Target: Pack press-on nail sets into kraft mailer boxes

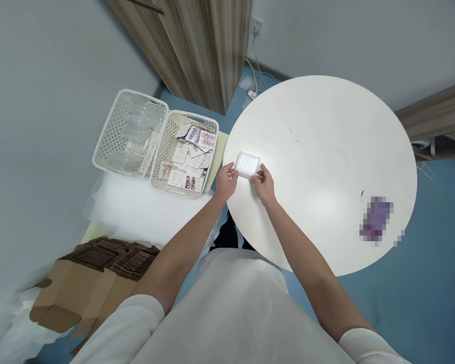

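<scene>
A small white packet, its surface ridged, is at the left edge of the round white table. My left hand grips its left side between thumb and fingers. On the other side, my right hand pinches the lower right corner of the same packet. What the white layer covers, if anything, I cannot make out.
Left of the table stand a white basket with printed cards and packs and another basket with clear plastic boxes. White sheets lie before them. Brown cardboard is lower left; a blurred purple item is on the right.
</scene>
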A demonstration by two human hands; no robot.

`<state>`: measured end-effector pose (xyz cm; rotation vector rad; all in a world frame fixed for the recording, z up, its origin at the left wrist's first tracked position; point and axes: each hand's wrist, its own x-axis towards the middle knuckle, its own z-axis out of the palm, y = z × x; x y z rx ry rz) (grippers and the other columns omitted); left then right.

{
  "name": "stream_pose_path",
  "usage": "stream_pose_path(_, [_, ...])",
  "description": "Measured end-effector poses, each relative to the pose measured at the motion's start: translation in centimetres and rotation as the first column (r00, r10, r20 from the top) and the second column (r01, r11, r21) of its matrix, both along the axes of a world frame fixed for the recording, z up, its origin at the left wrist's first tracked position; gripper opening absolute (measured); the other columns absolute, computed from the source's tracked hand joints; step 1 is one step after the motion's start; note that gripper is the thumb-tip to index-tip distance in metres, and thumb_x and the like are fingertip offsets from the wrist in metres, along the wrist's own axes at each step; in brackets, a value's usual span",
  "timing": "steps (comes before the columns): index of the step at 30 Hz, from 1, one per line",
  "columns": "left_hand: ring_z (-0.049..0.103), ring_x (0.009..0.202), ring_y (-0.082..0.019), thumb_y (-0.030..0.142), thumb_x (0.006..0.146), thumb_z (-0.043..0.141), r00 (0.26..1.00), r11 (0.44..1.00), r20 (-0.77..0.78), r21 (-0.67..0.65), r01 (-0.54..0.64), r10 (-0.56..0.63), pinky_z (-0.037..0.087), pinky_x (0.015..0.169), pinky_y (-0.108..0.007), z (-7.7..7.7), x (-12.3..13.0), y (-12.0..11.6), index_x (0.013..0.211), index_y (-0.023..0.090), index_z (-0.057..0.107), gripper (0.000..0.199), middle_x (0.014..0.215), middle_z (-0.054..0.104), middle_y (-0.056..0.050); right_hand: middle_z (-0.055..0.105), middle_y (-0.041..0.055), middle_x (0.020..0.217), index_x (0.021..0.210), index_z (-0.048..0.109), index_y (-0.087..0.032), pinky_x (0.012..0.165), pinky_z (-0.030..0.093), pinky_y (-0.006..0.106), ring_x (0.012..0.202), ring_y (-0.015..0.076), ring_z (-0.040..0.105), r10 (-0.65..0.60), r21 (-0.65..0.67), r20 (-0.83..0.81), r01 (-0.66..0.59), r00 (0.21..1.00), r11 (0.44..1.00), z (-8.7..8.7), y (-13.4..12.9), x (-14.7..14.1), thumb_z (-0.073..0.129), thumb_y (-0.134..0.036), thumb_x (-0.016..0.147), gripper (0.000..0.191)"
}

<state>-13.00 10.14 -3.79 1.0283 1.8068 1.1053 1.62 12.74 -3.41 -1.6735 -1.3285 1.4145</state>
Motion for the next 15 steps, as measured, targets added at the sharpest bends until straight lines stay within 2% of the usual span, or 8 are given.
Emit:
stream_pose_path(5, [0.051,0.109,-0.018,0.022,0.080,0.051,0.995,0.996,0.051,-0.045,-0.079,0.082,0.046,0.087,-0.032,1.0,0.6,-3.6,0.118,0.019,0.045,0.039,0.123,0.049,-0.011,0.045,0.0053,0.110,0.128,0.033,-0.023,0.081,0.045,0.031,0.079,0.0109,0.052,-0.041,-0.066,0.015,0.041,0.999,0.997,1.3,-3.3,2.5,0.052,-0.034,0.072,0.060])
stream_pose_path(9, [0.053,0.104,-0.018,0.022,0.079,0.051,0.994,0.988,0.012,-0.110,-0.106,0.108,0.047,0.085,-0.032,2.4,2.2,-8.5,0.111,0.015,0.051,0.033,0.114,0.055,-0.012,0.049,0.0059,0.108,0.123,0.038,-0.022,0.073,0.047,0.032,0.073,0.0118,0.052,0.052,-0.067,0.033,-0.050,0.998,0.997,3.1,-7.7,5.5,0.049,-0.034,0.073,0.053])
stream_pose_path(12, [0.059,0.089,-0.017,0.021,0.077,0.052,1.000,0.990,0.003,-0.138,0.003,-0.002,0.049,0.079,-0.032,3.4,4.3,-12.1,0.098,0.014,0.057,0.023,0.097,0.062,-0.009,0.055,0.0055,0.098,0.115,0.046,-0.020,0.068,0.047,0.031,0.067,0.0120,0.052,0.164,-0.026,-0.012,-0.164,0.986,0.986,4.2,-10.4,6.8,0.048,-0.035,0.073,0.045])
stream_pose_path(15, [0.060,0.085,-0.016,0.022,0.076,0.053,0.995,0.988,0.042,-0.123,0.097,-0.092,0.050,0.074,-0.030,4.3,6.1,-15.0,0.096,0.015,0.058,0.022,0.097,0.063,-0.009,0.058,0.0043,0.088,0.106,0.052,-0.018,0.065,0.047,0.029,0.064,0.0119,0.053,0.256,0.006,-0.086,-0.257,0.963,0.966,4.8,-12.1,6.9,0.048,-0.036,0.073,0.037])
